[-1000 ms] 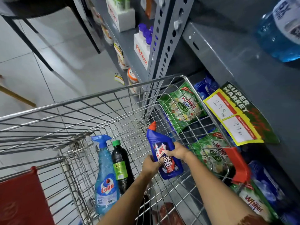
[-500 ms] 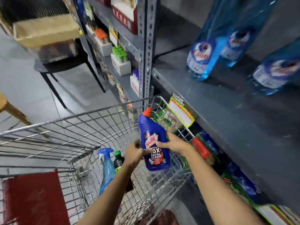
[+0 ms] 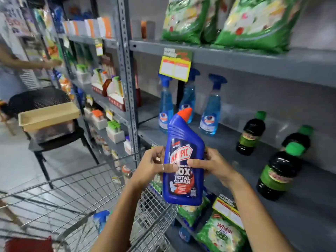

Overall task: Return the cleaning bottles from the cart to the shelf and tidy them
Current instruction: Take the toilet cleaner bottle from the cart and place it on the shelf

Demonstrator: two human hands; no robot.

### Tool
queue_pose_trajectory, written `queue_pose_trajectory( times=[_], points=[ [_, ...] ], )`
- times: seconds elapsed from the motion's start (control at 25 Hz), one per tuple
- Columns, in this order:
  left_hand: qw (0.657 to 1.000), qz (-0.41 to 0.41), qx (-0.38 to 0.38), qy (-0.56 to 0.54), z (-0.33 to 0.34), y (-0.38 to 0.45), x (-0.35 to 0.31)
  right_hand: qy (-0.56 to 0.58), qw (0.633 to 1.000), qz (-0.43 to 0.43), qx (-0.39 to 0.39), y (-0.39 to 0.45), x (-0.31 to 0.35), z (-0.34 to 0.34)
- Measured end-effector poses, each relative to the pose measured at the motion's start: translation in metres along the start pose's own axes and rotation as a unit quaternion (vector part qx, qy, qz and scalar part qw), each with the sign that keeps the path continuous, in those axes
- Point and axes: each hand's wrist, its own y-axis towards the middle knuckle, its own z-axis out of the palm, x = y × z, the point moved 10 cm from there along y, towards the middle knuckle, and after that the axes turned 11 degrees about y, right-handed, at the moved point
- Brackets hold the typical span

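I hold a blue Harpic bottle with a red cap upright in front of the grey shelf. My left hand grips its left side and my right hand grips its right side, thumbs across the label. Three blue spray bottles stand at the back of the shelf. Three dark bottles with green caps stand further right. The wire cart is below my arms, and a blue spray top shows inside it.
Green detergent bags fill the shelf above, and more lie on the shelf below. A yellow price tag hangs from the upper shelf edge. A black chair with a tan tray stands to the left. Another person's arm reaches at far left.
Both hands have lifted the Harpic bottle out of the cart and up to the level of the shelf. The view has tilted upward.
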Motion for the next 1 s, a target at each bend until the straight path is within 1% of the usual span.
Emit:
queue_pose_trajectory(
  times=[0.08,0.24,0.36,0.48,0.64,0.76,0.88,1.0],
  points=[
    [0.998,0.048,0.038,-0.033,0.034,-0.005,-0.040,-0.016,0.999,-0.028,-0.023,-0.042,0.033,-0.017],
    [0.982,0.114,0.119,-0.089,0.101,-0.017,-0.090,-0.033,0.994,-0.096,-0.048,-0.112,0.080,-0.042],
    [0.971,0.146,0.155,-0.107,0.141,-0.020,-0.115,-0.029,0.988,-0.138,-0.062,-0.153,0.104,-0.062],
    [0.964,0.157,0.189,-0.105,0.176,-0.018,-0.128,-0.034,0.984,-0.148,-0.096,-0.183,0.112,-0.087],
    [0.954,0.132,0.260,-0.072,0.228,-0.014,-0.121,-0.050,0.978,-0.121,-0.163,-0.216,0.096,-0.131],
    [0.946,0.105,0.307,0.007,0.270,-0.006,-0.101,-0.068,0.971,-0.077,-0.215,-0.240,0.069,-0.172],
    [0.928,0.099,0.354,0.068,0.317,0.004,-0.078,-0.091,0.954,-0.040,-0.284,-0.269,0.044,-0.215],
    [0.916,0.103,0.373,0.104,0.363,0.015,-0.060,-0.115,0.931,-0.008,-0.347,-0.296,0.025,-0.253]
  ],
)
